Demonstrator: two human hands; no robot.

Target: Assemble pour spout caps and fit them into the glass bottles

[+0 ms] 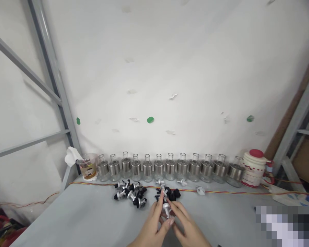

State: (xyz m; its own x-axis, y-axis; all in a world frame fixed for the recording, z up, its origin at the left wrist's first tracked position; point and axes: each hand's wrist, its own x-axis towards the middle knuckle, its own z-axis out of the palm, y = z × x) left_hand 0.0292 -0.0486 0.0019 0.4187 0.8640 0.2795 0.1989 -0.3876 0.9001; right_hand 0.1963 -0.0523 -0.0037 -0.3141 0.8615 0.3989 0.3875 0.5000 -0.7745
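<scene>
My left hand [154,224] and my right hand [186,224] are together low in the middle of the head view, fingers bent inward. Between the fingertips they hold a silver pour spout [166,208], partly covered by the fingers. Just beyond the fingertips lies a small group of black and silver spouts [173,195]. To the left is a larger pile of similar spouts [131,192] with black parts. Pale, translucent pieces [201,190] lie farther back on the grey table [92,219].
Several glass bottles with metal sleeves [159,167] stand in a row along the wall. A cup of amber liquid [88,167] is at the left end, a cream jug with a red lid [253,168] at the right. A twisted red-yellow wire [229,192] crosses the table.
</scene>
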